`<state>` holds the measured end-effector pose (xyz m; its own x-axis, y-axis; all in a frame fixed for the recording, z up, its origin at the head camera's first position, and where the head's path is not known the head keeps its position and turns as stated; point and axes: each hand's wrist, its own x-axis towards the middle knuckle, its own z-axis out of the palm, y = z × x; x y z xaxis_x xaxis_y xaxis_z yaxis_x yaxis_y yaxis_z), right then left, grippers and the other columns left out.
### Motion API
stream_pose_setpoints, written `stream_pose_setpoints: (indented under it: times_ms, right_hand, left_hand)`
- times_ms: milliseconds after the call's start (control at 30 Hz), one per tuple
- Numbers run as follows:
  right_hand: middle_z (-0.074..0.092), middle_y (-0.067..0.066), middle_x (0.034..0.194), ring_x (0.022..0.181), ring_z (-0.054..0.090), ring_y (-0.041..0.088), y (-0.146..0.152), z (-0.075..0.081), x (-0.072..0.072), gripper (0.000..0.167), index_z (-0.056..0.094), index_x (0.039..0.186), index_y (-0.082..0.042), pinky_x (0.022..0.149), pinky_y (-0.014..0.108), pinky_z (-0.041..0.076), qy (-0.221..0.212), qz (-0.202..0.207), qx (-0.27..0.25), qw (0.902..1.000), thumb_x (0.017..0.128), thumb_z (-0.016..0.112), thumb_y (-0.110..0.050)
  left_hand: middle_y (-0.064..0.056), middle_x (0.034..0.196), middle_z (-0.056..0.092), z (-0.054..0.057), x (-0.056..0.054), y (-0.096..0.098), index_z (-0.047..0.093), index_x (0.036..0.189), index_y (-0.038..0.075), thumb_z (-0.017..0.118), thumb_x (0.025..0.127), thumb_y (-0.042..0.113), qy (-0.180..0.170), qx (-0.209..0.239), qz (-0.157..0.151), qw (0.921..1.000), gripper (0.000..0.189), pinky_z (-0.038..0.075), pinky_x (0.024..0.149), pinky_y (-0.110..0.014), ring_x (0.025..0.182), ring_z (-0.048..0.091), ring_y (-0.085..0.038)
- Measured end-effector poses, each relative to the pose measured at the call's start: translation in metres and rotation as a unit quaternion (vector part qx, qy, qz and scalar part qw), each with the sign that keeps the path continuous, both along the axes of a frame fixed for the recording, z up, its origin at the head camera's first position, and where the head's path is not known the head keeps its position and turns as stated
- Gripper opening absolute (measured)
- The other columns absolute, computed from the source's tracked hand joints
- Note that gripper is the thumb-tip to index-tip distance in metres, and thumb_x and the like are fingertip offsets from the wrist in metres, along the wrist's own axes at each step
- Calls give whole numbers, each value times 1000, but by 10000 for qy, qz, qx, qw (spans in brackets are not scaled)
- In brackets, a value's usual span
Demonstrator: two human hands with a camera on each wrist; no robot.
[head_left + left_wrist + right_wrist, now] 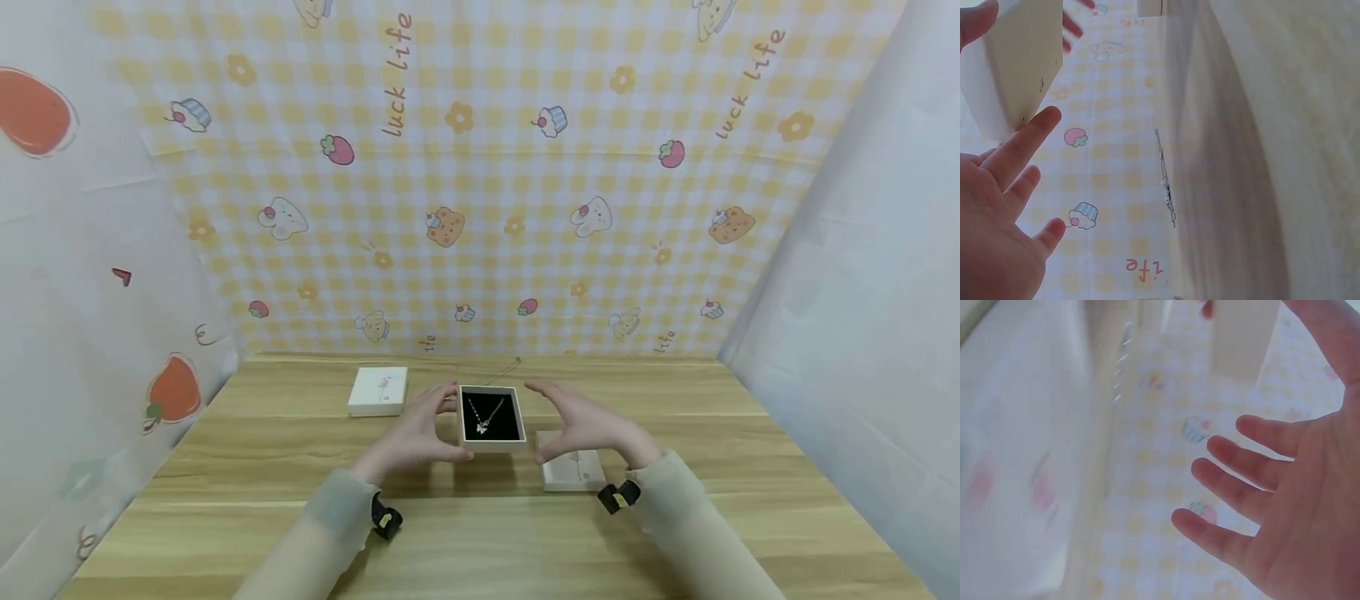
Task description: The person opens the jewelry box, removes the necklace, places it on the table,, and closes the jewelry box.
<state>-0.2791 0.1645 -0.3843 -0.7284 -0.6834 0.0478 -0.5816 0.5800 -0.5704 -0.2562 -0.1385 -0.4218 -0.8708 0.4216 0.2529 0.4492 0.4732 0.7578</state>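
Note:
In the head view, a small white jewelry box (495, 447) without its lid is held up off the table, tilted toward me. Inside, a necklace (482, 426) with a small pale pendant lies on a black insert. My left hand (422, 429) grips the box from its left side, thumb at the near edge and fingers at the far edge; the left wrist view shows the underside of the box (1013, 69). To the right, my right hand (592, 423) is spread wide, apart from the box. The right wrist view shows these fingers (1229, 487) extended and holding nothing.
Under my right hand lies a white lid (573, 475) with a printed design. A closed white box (378, 390) with a pink print stands at the back left. Behind the held box, a thin chain (504, 372) lies near the wood table's (300, 533) back edge, before a checked cloth.

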Motion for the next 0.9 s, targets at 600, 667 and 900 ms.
stream_pose_setpoints:
  times_ms: [600,667,900]
  right_hand:
    - [44,13,144,123,46,32,-25,3,-3,99,36,147,-4,99,55,39,19,-48,-647,9979,68,87,-34]
    - [46,12,142,122,47,31,-27,3,-3,97,38,146,-4,99,53,40,110,-52,-637,9979,68,87,-34]
    - [56,6,130,118,51,25,-37,2,-6,91,46,139,-3,100,50,41,111,-61,-584,9982,64,88,-31]
  left_hand:
    - [-12,153,32,3,-6,7,32,148,4,90,64,33,-82,75,-201,9997,106,33,106,-57,126,49,-28]
    - [-12,152,34,3,-6,6,31,148,3,90,65,32,-94,73,-238,9996,106,33,106,-56,126,49,-28]
    - [-14,145,42,2,-6,-4,34,146,1,88,68,36,-134,-226,-361,9990,101,34,106,-54,130,43,-32]
